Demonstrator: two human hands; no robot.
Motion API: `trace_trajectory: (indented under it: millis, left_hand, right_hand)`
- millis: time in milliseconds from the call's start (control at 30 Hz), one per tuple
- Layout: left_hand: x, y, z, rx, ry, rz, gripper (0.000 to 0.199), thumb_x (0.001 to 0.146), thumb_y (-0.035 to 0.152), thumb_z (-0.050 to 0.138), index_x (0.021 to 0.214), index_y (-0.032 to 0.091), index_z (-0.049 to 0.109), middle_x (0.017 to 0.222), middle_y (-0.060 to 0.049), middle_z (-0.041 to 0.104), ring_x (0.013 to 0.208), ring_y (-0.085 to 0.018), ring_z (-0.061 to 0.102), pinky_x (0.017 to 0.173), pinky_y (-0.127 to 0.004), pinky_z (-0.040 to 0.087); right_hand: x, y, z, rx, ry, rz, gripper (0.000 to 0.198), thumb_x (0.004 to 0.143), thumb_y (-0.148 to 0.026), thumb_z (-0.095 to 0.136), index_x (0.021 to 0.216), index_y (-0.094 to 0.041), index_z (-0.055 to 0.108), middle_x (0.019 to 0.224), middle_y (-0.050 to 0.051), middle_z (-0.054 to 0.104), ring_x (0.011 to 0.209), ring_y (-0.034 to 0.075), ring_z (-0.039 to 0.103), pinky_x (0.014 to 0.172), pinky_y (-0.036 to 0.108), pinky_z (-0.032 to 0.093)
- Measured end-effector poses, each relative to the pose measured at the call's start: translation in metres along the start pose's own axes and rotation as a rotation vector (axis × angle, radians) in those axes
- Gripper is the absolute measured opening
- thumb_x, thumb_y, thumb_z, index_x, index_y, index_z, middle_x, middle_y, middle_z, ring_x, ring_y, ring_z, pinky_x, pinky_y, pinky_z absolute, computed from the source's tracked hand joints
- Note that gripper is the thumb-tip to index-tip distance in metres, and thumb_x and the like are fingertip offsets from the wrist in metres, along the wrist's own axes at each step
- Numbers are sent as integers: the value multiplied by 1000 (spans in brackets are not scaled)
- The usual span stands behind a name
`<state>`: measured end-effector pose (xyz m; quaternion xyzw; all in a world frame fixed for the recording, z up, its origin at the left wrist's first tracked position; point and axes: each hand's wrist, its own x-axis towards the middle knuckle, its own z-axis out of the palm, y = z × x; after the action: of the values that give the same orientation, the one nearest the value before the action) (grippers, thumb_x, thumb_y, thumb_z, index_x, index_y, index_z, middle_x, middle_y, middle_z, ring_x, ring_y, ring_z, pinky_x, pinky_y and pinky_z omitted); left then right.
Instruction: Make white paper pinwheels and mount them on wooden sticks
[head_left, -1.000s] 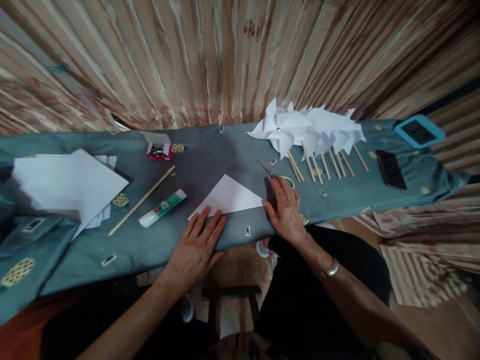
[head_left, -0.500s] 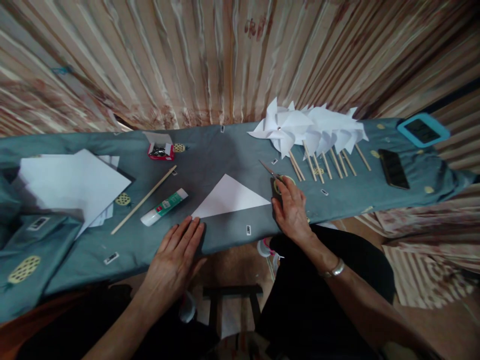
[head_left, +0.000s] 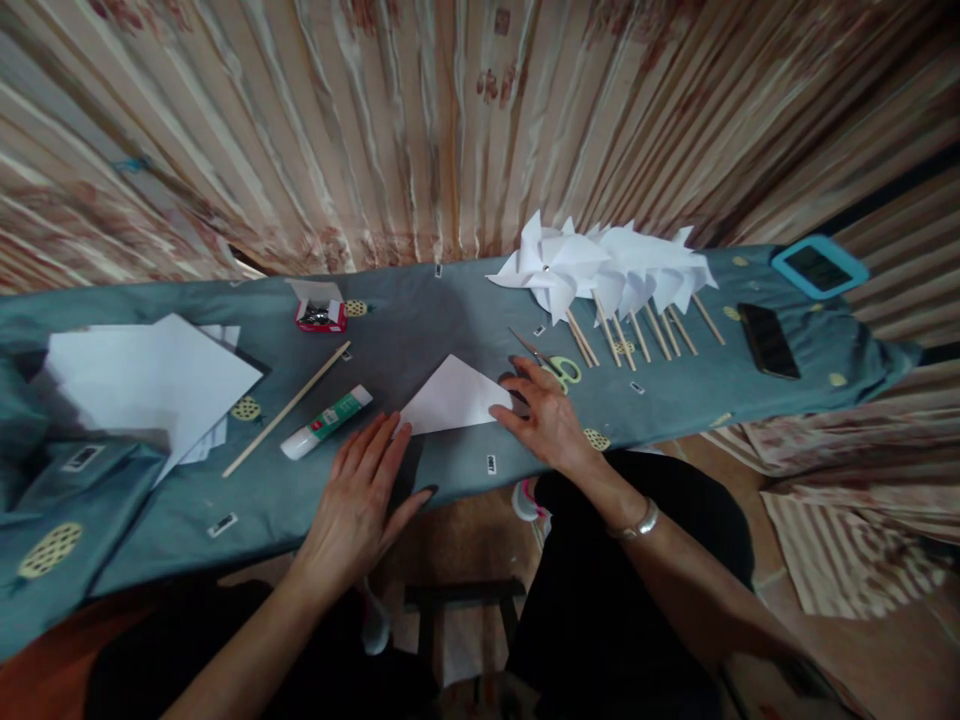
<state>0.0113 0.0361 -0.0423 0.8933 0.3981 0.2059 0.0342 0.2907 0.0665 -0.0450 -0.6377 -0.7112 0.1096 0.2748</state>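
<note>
A white sheet of paper [head_left: 454,398], folded into a triangle, lies on the cloth between my hands. My left hand [head_left: 364,480] is open and nearly flat, its fingertips at the paper's left corner and its thumb spread off the table edge. Over the right corner is my right hand [head_left: 547,415], thumb on the paper and fingers apart along the upper edge. White paper shows between thumb and fingers. Just beyond that hand lie scissors [head_left: 561,372] with yellow-green handles, touched by neither hand. A glue stick [head_left: 328,422] rests left of the folded paper.
Several white paper pinwheels [head_left: 577,262] on sticks lie at the back right. Farther right are a phone [head_left: 769,340] and a blue-framed device [head_left: 821,266]. Leftward are a wooden stick [head_left: 286,408], an opened small red box [head_left: 321,316] and stacked white sheets [head_left: 112,375].
My right hand has let go of the scissors and moved left onto the paper's right corner. My left hand stays at the left corner, its thumb now spread wider.
</note>
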Motion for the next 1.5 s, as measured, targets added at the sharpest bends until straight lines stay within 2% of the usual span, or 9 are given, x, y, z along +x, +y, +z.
trace_trajectory:
  millis: [133, 367, 567, 667, 833, 967, 1167, 1333, 1500]
  left_hand:
    - [6, 0, 5, 6, 34, 12, 73, 97, 40, 53, 155, 10, 20, 146, -25, 48, 136, -39, 46, 108, -56, 44]
    - [19, 3, 6, -63, 85, -13, 78, 95, 36, 57, 157, 12, 16, 152, -26, 41, 142, -39, 39, 111, -58, 42]
    - [33, 7, -4, -99, 196, 10, 88, 93, 28, 61, 159, 22, 3, 161, -21, 26, 150, -36, 26, 115, -58, 36]
    - [37, 11, -7, -58, 232, 83, 87, 92, 23, 63, 158, 18, 6, 160, -24, 28, 151, -35, 23, 115, -58, 35]
    - [39, 21, -6, 26, 224, 155, 73, 91, 16, 63, 153, 11, 24, 151, -25, 44, 152, -32, 22, 118, -53, 32]
    - [41, 27, -7, 50, 229, 164, 59, 92, 15, 60, 147, 16, 38, 148, -18, 51, 150, -27, 27, 123, -51, 20]
    - [42, 18, -4, 66, 160, 199, 31, 94, 10, 57, 124, 17, 59, 128, -7, 70, 132, -25, 54, 124, -57, -1]
    - [45, 6, -5, 50, 163, 212, 16, 92, 8, 59, 103, 16, 66, 105, -2, 77, 112, -24, 67, 123, -63, 4]
    - [45, 0, 0, 32, 204, 211, 21, 96, 10, 52, 101, 20, 69, 102, -4, 78, 102, -20, 71, 123, -58, 19]
  right_hand:
    - [3, 1, 0, 132, 1, 56, 17, 77, -25, 75, 92, -18, 71, 136, 17, 61, 128, 31, 59, 108, 48, 45]
    - [6, -8, 2, 324, 31, 96, 3, 77, -20, 69, 76, -21, 66, 127, 11, 66, 115, 26, 66, 102, 45, 48]
    - [14, -17, -25, 361, 248, 86, 6, 80, -25, 65, 76, -21, 64, 116, 10, 70, 102, 23, 69, 92, 40, 53]
    - [14, -21, -37, 256, 310, 46, 7, 83, -24, 63, 77, -21, 63, 116, 10, 71, 95, 22, 70, 84, 38, 56]
    - [-4, -39, -31, 18, 220, -228, 12, 93, -18, 53, 88, -20, 63, 117, 13, 71, 104, 22, 70, 88, 36, 57]
    - [-20, -55, -18, -146, 181, -435, 15, 95, -15, 51, 92, -16, 65, 112, 15, 73, 93, 22, 73, 83, 35, 60]
    - [-30, -63, -11, -148, 57, -504, 18, 95, -12, 49, 93, -13, 67, 110, 15, 73, 93, 22, 72, 83, 35, 60]
    - [-23, -52, -14, -124, -2, -561, 25, 95, -9, 47, 113, -9, 65, 124, 19, 67, 109, 26, 66, 94, 41, 57]
    - [-8, -34, -17, -205, -45, -553, 35, 96, -6, 44, 127, -13, 60, 146, 22, 50, 137, 32, 46, 103, 51, 50]
